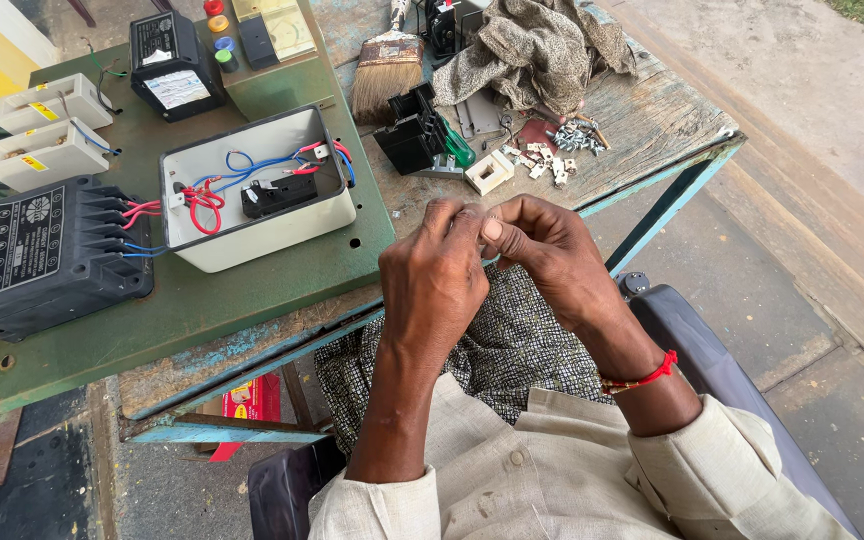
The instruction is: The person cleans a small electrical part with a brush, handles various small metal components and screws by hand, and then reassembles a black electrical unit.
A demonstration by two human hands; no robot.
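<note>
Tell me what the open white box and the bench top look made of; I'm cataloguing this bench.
The open white box looks like sheet metal painted glossy white: thin, crisp walls, though moulded plastic is possible. The bench top looks like bare, weathered wood, grey with visible grain and cracks, edged by a frame with chipped blue paint.

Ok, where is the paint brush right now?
In the head view the paint brush lies at the far edge of the wooden table, between the green panel and the crumpled cloth.
</note>
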